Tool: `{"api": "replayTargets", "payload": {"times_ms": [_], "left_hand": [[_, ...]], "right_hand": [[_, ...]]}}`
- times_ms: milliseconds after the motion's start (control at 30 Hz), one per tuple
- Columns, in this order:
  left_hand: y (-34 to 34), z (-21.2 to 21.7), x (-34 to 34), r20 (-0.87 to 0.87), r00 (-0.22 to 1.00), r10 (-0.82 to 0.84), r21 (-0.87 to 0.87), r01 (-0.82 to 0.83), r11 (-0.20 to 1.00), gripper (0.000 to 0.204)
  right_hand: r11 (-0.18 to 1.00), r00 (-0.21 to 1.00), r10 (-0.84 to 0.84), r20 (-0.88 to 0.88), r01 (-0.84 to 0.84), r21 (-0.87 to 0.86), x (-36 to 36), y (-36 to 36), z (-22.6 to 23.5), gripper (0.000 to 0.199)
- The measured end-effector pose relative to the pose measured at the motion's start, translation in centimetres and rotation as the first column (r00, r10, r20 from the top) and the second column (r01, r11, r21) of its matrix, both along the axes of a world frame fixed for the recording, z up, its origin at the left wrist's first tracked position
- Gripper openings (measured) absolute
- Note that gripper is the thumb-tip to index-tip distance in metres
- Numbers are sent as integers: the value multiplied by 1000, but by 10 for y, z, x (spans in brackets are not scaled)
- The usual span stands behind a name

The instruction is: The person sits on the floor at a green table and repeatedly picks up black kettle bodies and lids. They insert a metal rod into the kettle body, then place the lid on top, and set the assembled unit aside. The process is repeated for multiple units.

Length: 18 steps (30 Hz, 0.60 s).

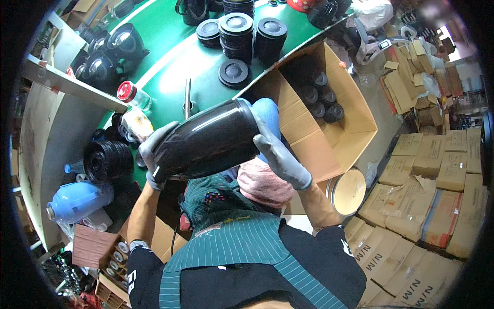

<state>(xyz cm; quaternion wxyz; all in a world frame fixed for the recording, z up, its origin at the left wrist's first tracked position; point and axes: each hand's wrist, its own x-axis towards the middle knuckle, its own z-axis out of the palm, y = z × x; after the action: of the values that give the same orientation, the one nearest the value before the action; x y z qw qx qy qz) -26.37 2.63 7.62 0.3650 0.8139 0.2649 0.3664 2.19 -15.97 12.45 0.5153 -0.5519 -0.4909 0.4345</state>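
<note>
A glossy black flask body [206,141], large and barrel-shaped, lies nearly sideways in front of my chest, its right end a little higher. My left hand [157,154], in a grey glove, wraps round its left end. At the right end, my right hand [280,157], gloved too, presses against the rim, its fingers partly hidden behind the body. Just beyond it, an upright metal rod [188,98] rises from the green table [170,62]. A red-lidded clear jar [134,95] stands beyond my left hand.
Stacked black discs [236,38] and black jugs [100,69] stand on the table. An open carton [355,129] at the right holds several dark cylinders. A blue flask [80,201] and black rings [108,160] are at the left. Closed cartons [422,201] and a round stool [347,191] are at the right.
</note>
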Motion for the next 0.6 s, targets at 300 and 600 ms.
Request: {"api": "replayTargets", "payload": {"times_ms": [300, 600], "left_hand": [[-11, -41, 10, 174, 984, -42, -540, 132, 831, 42], [-5, 30, 10, -182, 958, -222, 486, 283, 827, 40]], "right_hand": [[931, 972, 50, 231, -128, 341, 5, -3, 4, 108], [813, 820, -224, -527, -141, -565, 14, 0, 11, 81]]}}
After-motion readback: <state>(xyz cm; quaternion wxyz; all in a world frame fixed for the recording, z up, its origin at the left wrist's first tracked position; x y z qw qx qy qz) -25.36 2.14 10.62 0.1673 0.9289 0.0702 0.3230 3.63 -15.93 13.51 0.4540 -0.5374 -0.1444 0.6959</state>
